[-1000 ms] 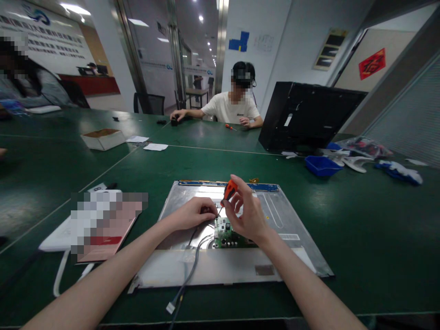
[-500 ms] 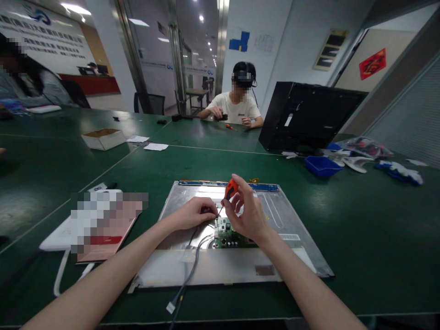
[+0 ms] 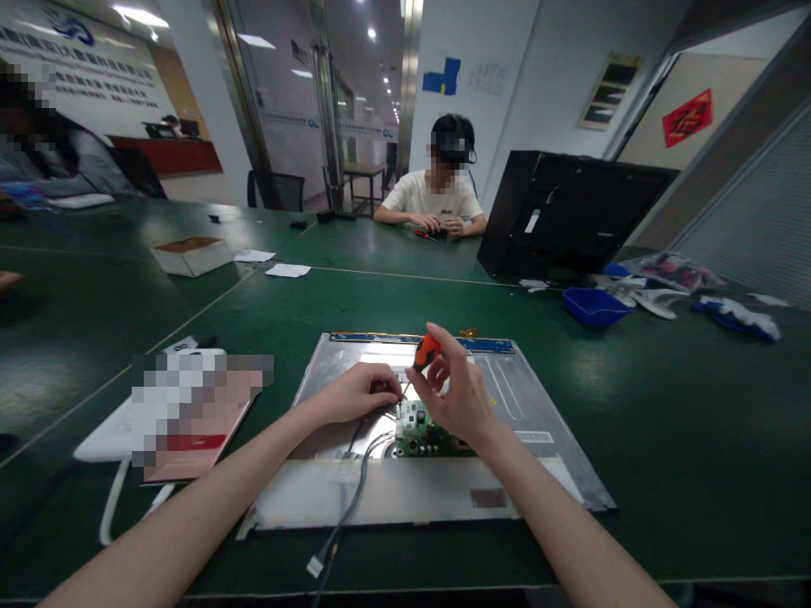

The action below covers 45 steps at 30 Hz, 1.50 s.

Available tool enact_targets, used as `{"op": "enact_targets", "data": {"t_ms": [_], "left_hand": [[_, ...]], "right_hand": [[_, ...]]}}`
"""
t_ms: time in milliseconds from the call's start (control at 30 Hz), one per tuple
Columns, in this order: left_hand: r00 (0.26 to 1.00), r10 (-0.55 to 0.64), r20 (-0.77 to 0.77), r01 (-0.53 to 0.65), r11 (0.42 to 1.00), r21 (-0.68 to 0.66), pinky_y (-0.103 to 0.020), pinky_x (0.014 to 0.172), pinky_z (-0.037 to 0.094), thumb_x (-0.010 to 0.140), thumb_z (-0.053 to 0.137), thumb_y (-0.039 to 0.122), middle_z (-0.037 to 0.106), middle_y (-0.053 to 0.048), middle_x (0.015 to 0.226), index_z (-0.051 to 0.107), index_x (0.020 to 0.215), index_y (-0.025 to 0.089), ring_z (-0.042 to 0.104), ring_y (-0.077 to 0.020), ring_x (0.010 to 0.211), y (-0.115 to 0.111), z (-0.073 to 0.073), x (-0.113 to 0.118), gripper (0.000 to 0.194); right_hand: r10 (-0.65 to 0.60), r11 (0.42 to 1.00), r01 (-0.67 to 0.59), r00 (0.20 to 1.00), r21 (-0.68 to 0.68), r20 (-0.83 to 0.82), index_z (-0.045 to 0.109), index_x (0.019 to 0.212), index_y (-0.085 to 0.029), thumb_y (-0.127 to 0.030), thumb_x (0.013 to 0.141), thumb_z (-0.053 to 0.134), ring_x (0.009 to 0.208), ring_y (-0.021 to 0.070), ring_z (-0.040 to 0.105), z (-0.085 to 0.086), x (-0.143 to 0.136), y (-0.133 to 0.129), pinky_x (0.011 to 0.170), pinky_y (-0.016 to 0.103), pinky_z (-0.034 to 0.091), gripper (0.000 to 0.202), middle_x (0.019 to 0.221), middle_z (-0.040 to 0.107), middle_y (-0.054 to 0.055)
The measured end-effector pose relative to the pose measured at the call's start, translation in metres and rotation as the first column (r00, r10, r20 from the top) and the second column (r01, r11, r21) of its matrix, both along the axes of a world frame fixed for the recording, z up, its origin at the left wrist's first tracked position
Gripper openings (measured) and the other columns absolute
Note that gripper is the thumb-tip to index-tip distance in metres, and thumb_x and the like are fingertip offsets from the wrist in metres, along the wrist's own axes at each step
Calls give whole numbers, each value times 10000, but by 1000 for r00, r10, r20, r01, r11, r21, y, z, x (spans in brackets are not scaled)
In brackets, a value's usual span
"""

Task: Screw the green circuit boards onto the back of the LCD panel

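Observation:
A silver display panel point(image 3: 538, 473) lies flat on the green table point(image 3: 665, 405). On its middle sits a green circuit board point(image 3: 415, 422), partly covered by my right hand point(image 3: 453, 393). That hand grips an orange and black screwdriver point(image 3: 427, 350), its shaft slanting down to the board's upper left corner. Beside the tip, my left hand point(image 3: 364, 393) has thumb and fingers pinched together at the board's edge; what is between them is too small to make out. Grey cables point(image 3: 362, 481) run from the board's left side over the panel's front edge.
To the left are a white device point(image 3: 114, 431) and a pink booklet point(image 3: 196, 447). Farther back stand an open box point(image 3: 193, 256), a blue tray point(image 3: 596, 306) and a black monitor point(image 3: 576, 215). A person point(image 3: 437, 198) sits across the table.
The orange screwdriver handle has turned slightly in my right hand. My left hand has stayed in place. Across the table, the person's hands have come down and together.

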<state>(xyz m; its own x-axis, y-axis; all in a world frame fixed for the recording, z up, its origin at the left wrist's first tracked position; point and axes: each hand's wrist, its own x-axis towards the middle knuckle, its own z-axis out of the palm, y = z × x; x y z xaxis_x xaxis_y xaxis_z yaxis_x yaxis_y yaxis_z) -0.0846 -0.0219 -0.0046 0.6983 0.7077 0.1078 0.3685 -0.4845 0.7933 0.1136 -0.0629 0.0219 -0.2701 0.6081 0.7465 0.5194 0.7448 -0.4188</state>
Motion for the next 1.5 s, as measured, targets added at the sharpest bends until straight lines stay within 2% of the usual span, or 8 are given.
{"op": "enact_targets", "data": {"t_ms": [300,667,833,1033,1333,1500], "left_hand": [[1000,12,7,-12,1000,-4,-266,699,452,837,582,198,642,-19,814,655,880,159,574,-147,743,-1,3,2,93],[1000,1,-2,-1,1000,-3,-266,717,453,845,575,195,653,-27,844,657,886,158,580,-148,763,-1,2,1,99],[1000,5,10,-5,1000,-6,-267,727,457,839,581,196,660,-28,852,663,900,159,589,-152,778,0,2,2,108],[1000,9,6,-9,1000,8,-267,713,458,830,589,187,654,-22,821,660,874,157,585,-150,757,-1,2,1,89],[1000,1,-11,-1,1000,-1,-267,718,460,845,577,205,657,-27,846,660,896,162,586,-150,767,0,1,1,106],[1000,8,-5,-8,1000,-6,-268,715,460,840,583,220,653,-27,846,655,905,162,585,-151,771,0,1,1,113]], "right_hand": [[56,997,-56,998,-47,-5,128,1459,-286,-173,871,500,605,123,582,1,1,-2,501,277,453,705,946,619,31],[0,1000,0,1000,-3,6,230,1383,-285,-222,869,561,555,98,554,-2,2,1,486,240,428,615,849,584,-15],[1,999,0,1000,-35,11,213,1402,-272,-241,874,551,556,111,555,0,2,-1,490,257,431,628,824,595,-11],[19,997,-20,1000,-69,-16,187,1417,-264,-181,851,528,549,109,559,0,1,-2,490,264,437,665,861,609,5],[2,1000,-1,1000,31,-23,237,1382,-297,-181,838,579,511,79,517,-1,0,1,454,225,414,653,830,575,-32],[15,1000,-15,1000,2,-12,248,1371,-282,-212,850,572,530,85,533,1,1,1,457,223,413,618,823,572,-33]]}}
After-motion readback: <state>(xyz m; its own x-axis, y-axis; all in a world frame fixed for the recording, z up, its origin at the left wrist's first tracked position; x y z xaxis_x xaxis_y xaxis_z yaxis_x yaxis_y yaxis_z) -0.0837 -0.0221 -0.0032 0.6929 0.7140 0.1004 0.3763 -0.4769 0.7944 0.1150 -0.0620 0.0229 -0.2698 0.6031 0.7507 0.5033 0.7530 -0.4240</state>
